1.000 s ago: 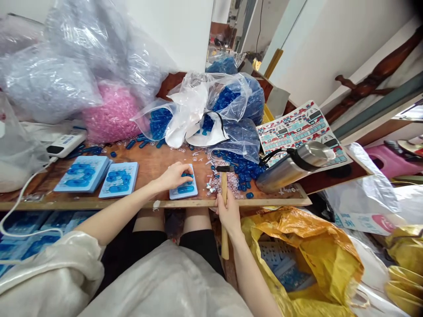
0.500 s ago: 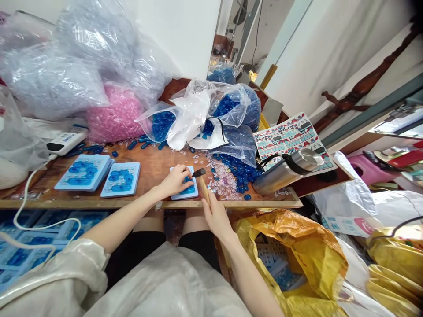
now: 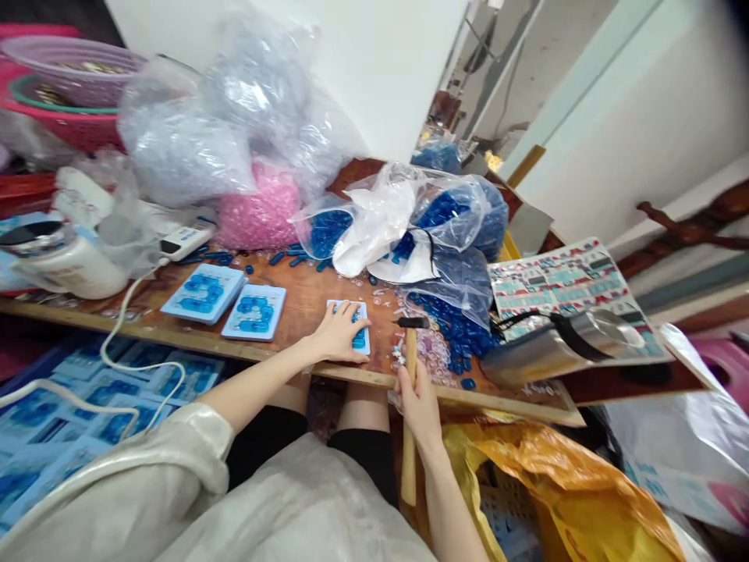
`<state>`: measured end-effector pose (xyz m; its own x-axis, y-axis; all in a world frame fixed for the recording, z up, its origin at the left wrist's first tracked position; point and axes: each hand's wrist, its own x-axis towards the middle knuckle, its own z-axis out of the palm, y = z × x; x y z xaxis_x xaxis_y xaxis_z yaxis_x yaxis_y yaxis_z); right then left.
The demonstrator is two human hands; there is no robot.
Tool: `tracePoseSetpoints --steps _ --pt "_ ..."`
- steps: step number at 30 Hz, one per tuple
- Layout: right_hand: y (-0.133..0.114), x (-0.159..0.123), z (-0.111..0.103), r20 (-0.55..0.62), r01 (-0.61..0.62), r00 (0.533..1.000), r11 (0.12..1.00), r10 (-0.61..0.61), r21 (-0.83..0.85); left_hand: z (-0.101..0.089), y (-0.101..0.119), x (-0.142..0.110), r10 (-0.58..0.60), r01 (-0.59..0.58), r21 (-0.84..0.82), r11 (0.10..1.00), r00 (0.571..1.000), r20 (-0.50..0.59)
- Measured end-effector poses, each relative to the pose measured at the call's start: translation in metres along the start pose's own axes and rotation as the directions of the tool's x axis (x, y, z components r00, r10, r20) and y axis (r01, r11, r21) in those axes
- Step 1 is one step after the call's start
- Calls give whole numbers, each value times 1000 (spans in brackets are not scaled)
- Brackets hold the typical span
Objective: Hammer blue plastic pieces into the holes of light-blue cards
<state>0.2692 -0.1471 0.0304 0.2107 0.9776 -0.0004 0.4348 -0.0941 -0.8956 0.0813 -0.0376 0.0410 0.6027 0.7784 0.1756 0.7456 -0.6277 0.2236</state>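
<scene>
My left hand (image 3: 339, 333) lies with spread fingers on a small pale blue plastic tray (image 3: 358, 318) holding blue moulded pieces, hiding most of it. My right hand (image 3: 419, 404) grips the wooden handle of a small hammer (image 3: 409, 437), which stands upright just right of the tray. Its dark head (image 3: 413, 321) points away from the tray, above a scatter of clear plastic bits (image 3: 431, 351). Loose blue pieces (image 3: 459, 336) spill from a plastic bag behind it.
Two more blue trays (image 3: 254, 312) lie left on the wooden bench (image 3: 304, 300). Bags of blue and pink pieces (image 3: 260, 212) crowd its back. A steel flask (image 3: 562, 347) lies on printed sheets at right. Stacked trays (image 3: 105, 406) sit below left; a yellow sack (image 3: 527, 484) sits below right.
The hammer has swung from leaning over the tray to upright beside it. My left hand stays on the tray. The whole view has shifted and tilted.
</scene>
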Motion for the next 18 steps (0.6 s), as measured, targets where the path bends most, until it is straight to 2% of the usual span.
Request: tracePoseSetpoints --steps 3,6,9,11,13,15,18 --pt "5 0 2 35 -26 999 999 25 40 -16 -37 -11 -55 54 33 998 998 32" --pt "10 -1 4 72 -30 997 999 27 45 -31 -75 -38 -98 95 70 993 994 48" --pt "10 0 4 86 -29 996 999 32 -35 -41 -99 -66 -89 82 111 990 994 60" --pt "7 3 5 58 21 998 990 -13 -142 -44 -106 -80 -82 75 141 987 995 48" --pt "0 10 8 31 116 993 955 -112 -272 -43 -108 -90 -80 78 171 982 997 5" --pt "-11 20 16 53 204 978 889 -201 -411 -41 -107 -97 -78 88 188 978 995 -58" --pt "-28 38 34 138 227 974 741 -180 -632 -37 -107 -104 -65 89 191 978 990 -128"
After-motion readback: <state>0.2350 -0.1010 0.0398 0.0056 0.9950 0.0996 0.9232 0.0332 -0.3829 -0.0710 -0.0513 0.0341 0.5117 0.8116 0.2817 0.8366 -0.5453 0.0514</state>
